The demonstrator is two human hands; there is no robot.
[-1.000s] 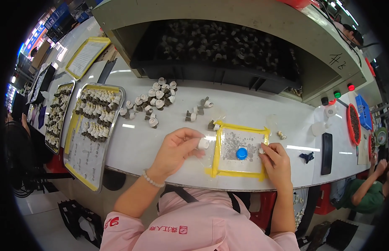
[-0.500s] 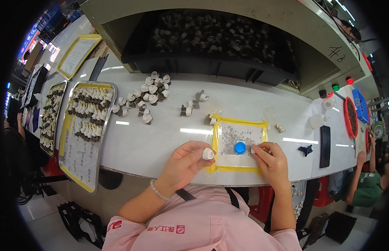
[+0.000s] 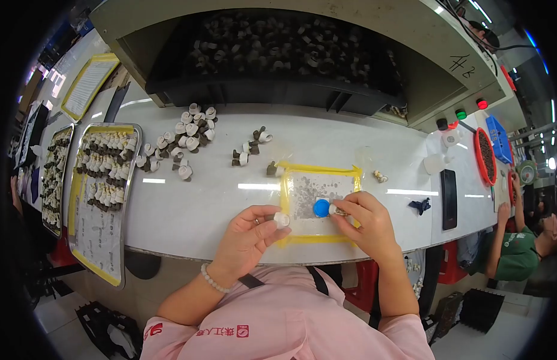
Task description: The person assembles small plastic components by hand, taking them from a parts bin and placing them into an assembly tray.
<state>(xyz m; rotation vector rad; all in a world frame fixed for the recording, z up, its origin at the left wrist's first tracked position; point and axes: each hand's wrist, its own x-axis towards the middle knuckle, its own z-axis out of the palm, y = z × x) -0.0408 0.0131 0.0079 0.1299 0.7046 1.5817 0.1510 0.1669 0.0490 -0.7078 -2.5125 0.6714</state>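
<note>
My left hand (image 3: 241, 239) pinches a white round plastic cap-like part (image 3: 282, 220) between thumb and fingers, its round face turned to the right. In my right hand (image 3: 372, 227) is a small part with a white end (image 3: 333, 209) and a brownish section, gripped by thumb and fingertips. That white end is right beside a round blue cup (image 3: 321, 208); I cannot tell whether they touch. The cup stands on a stained sheet framed with yellow tape (image 3: 319, 239). At the frame's upper left corner lies another white and dark part (image 3: 274, 170).
Loose white and dark parts (image 3: 191, 143) are heaped to the left. Metal trays (image 3: 124, 234) hold rows of parts. Behind stands a machine housing with a black bin (image 3: 272, 96). A phone (image 3: 449, 199), a red basket (image 3: 484, 156) and a person in green (image 3: 518, 255) are at right.
The whole view has shifted, so everything sits further left. My right hand has brought its small part closer to the blue cup and turned it. My left hand keeps its white part.
</note>
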